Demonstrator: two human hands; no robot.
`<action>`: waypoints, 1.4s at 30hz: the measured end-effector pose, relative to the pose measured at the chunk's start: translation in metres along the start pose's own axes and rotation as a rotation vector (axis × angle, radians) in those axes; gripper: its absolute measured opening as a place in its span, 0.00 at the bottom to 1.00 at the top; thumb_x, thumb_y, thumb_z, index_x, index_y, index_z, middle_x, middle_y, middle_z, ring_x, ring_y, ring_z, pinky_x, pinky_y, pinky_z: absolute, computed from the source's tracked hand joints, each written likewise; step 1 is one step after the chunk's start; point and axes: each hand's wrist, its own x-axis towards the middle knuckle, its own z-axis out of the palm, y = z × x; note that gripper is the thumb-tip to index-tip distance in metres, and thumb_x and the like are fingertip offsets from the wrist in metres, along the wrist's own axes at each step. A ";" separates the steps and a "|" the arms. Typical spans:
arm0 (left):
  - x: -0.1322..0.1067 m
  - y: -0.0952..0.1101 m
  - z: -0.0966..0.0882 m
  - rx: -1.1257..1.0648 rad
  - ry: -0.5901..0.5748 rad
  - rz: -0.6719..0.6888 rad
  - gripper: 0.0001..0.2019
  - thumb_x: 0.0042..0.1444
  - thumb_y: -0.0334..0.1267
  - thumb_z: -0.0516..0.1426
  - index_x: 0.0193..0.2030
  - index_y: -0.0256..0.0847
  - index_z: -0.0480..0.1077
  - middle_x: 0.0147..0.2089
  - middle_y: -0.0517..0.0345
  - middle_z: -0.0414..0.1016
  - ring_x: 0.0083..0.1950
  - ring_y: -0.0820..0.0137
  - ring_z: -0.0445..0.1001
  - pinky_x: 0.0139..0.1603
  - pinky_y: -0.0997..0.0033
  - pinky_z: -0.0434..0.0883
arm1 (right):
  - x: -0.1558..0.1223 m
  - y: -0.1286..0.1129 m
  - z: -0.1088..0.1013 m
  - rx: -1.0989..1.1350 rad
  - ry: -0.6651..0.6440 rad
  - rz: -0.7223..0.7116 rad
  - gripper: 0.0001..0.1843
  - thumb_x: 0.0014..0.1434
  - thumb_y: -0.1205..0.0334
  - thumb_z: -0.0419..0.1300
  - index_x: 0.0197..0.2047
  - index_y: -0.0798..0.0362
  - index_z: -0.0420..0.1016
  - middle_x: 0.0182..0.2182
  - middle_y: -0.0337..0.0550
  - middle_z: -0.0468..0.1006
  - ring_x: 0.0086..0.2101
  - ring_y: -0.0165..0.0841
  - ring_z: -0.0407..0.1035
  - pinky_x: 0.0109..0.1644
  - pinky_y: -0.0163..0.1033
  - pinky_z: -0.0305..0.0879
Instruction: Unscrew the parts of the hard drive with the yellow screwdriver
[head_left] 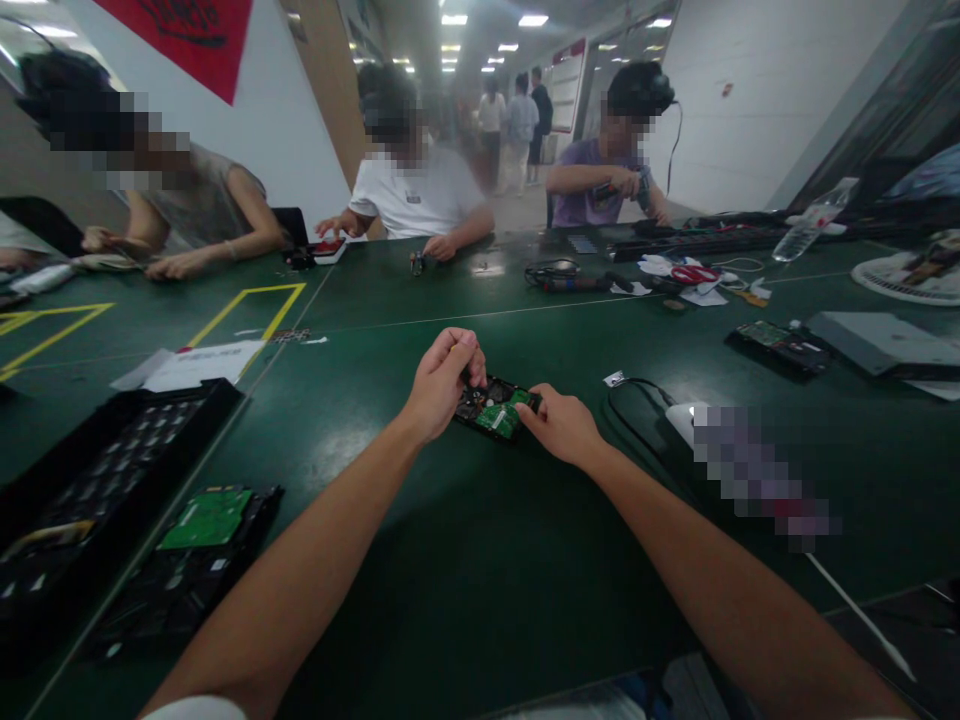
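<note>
A small opened black drive-like unit (496,420) with a green circuit board lies on the table between my hands. My right hand (561,424) is closed on its right end, the thumb on the board's edge. My left hand (444,384) is over the left part of the unit, fingers pinched together. Whatever those fingers may hold is too small or hidden to make out.
A long black tray (97,490) of small parts and another black unit with a green board (206,520) stand left. To the right are a third such unit (780,346), a grey metal box (889,340) and a cable (619,420). Co-workers sit opposite.
</note>
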 end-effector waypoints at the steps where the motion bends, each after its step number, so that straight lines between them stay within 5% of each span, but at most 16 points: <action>1: 0.000 -0.001 0.000 0.011 0.002 0.005 0.13 0.64 0.48 0.60 0.38 0.43 0.65 0.27 0.65 0.63 0.27 0.75 0.64 0.33 0.72 0.68 | 0.000 0.000 0.000 0.002 0.001 -0.001 0.25 0.71 0.42 0.52 0.59 0.51 0.70 0.37 0.46 0.82 0.34 0.38 0.75 0.31 0.37 0.57; 9: -0.002 0.000 0.001 0.073 -0.055 -0.018 0.15 0.64 0.51 0.60 0.40 0.42 0.65 0.36 0.61 0.71 0.33 0.74 0.70 0.37 0.72 0.70 | 0.001 0.002 0.002 0.006 0.019 -0.027 0.23 0.71 0.43 0.53 0.58 0.51 0.71 0.35 0.44 0.82 0.32 0.37 0.75 0.31 0.37 0.56; 16: 0.000 0.005 -0.002 0.305 0.007 0.038 0.13 0.64 0.49 0.60 0.37 0.40 0.73 0.35 0.59 0.70 0.35 0.74 0.67 0.39 0.73 0.66 | 0.002 0.003 0.003 0.012 0.027 -0.042 0.23 0.71 0.43 0.53 0.58 0.52 0.71 0.33 0.43 0.82 0.31 0.36 0.74 0.29 0.38 0.54; 25: -0.005 0.004 0.007 -0.004 -0.153 -0.084 0.12 0.67 0.46 0.56 0.41 0.39 0.72 0.32 0.58 0.70 0.34 0.71 0.70 0.39 0.69 0.67 | 0.002 0.002 0.003 -0.010 0.041 -0.027 0.22 0.70 0.44 0.54 0.57 0.51 0.72 0.34 0.43 0.82 0.31 0.37 0.74 0.30 0.37 0.54; 34: -0.006 -0.001 0.007 0.075 -0.123 -0.008 0.11 0.65 0.46 0.59 0.40 0.43 0.64 0.26 0.65 0.65 0.29 0.74 0.64 0.37 0.71 0.64 | 0.002 0.001 0.003 -0.017 0.030 -0.021 0.23 0.71 0.43 0.54 0.58 0.50 0.71 0.36 0.44 0.82 0.33 0.37 0.75 0.31 0.37 0.56; 42: -0.006 0.006 0.006 0.072 -0.108 -0.071 0.13 0.64 0.47 0.59 0.38 0.42 0.62 0.33 0.61 0.72 0.34 0.72 0.71 0.40 0.69 0.68 | 0.000 -0.003 -0.002 -0.002 -0.004 0.003 0.25 0.71 0.42 0.53 0.59 0.51 0.71 0.36 0.45 0.82 0.33 0.38 0.75 0.32 0.38 0.57</action>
